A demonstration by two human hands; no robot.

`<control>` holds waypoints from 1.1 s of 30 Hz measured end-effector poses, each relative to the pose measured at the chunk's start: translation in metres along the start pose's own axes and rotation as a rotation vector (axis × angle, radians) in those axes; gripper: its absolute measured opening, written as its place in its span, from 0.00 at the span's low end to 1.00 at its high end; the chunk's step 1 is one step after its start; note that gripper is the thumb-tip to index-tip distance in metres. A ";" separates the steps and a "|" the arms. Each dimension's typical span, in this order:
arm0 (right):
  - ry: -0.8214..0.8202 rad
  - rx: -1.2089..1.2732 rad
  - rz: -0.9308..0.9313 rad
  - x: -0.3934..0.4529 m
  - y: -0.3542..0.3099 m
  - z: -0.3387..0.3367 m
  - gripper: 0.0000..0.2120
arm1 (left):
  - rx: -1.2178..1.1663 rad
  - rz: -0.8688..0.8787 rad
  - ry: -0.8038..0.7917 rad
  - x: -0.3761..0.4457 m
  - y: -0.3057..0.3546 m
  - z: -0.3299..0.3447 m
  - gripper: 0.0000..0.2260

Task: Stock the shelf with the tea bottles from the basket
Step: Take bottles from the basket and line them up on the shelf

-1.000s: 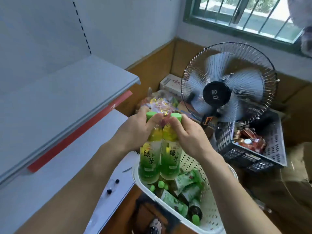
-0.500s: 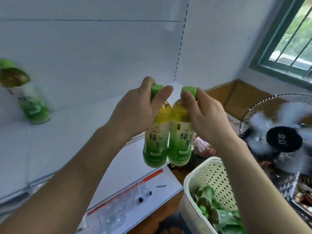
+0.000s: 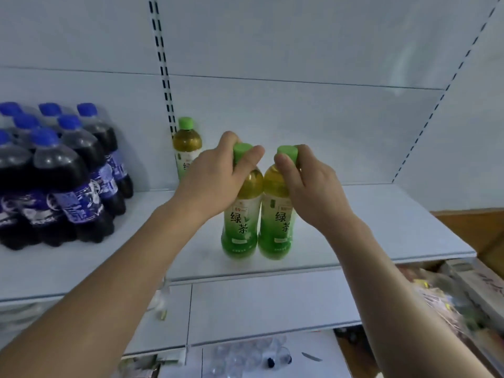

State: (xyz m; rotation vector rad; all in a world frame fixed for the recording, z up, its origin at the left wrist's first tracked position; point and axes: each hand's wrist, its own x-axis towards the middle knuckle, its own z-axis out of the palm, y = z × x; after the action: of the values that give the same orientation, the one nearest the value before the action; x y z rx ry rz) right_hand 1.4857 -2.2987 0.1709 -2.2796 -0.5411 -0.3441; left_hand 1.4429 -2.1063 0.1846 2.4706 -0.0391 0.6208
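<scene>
Two tea bottles (image 3: 255,211) hang upright and touching near the shelf's (image 3: 381,227) front edge, left hand (image 3: 215,181) and right hand (image 3: 308,186) each gripping one's neck from above.

Shelf (image 3: 381,222): right half bare from held bottles to right end and back to rear panel; open air above, no board overhead in view.

Left end blocked: shrink-wrapped pack of dark soda bottles (image 3: 54,181), blue caps, reaching near front edge.

Rear, by slotted upright: single tea bottle (image 3: 187,148) standing upright; gap between it and soda pack narrow.

Mid-shelf near front edge: two tea bottles (image 3: 256,211) side by side, touching, gripped at necks by left hand (image 3: 215,181) and right hand (image 3: 311,192); both forearms cross front edge.
</scene>
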 end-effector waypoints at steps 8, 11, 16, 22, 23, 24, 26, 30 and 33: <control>-0.069 0.036 -0.073 0.059 0.027 0.057 0.20 | 0.099 -0.113 0.057 0.028 -0.041 0.018 0.32; -0.049 0.074 -0.064 0.073 0.035 0.071 0.20 | 0.135 -0.131 0.094 0.035 -0.051 0.030 0.33; 0.013 0.192 -0.048 0.074 0.048 0.081 0.25 | 0.090 -0.054 0.131 0.037 -0.060 0.037 0.33; -0.108 0.227 -0.077 0.040 0.083 0.097 0.42 | 0.171 0.184 -0.127 0.025 -0.081 0.019 0.45; -0.131 0.192 -0.075 0.035 0.091 0.099 0.49 | 0.236 0.227 -0.143 0.027 -0.085 0.014 0.49; -0.153 0.147 -0.066 0.031 0.098 0.101 0.53 | 0.304 0.275 -0.148 0.031 -0.087 0.010 0.50; -0.183 0.088 -0.056 0.022 0.107 0.106 0.55 | 0.405 0.345 -0.142 0.037 -0.090 0.004 0.51; -0.154 0.049 -0.048 0.021 0.111 0.115 0.55 | 0.463 0.366 -0.080 0.047 -0.092 0.007 0.50; -0.100 0.017 -0.030 0.029 0.108 0.125 0.58 | 0.542 0.375 -0.036 0.061 -0.100 0.014 0.50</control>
State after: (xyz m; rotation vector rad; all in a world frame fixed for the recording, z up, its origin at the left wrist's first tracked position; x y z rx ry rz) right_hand 1.5728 -2.2671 0.0319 -2.2831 -0.6274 -0.2402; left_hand 1.5195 -2.0243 0.1478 3.0299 -0.4055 0.8301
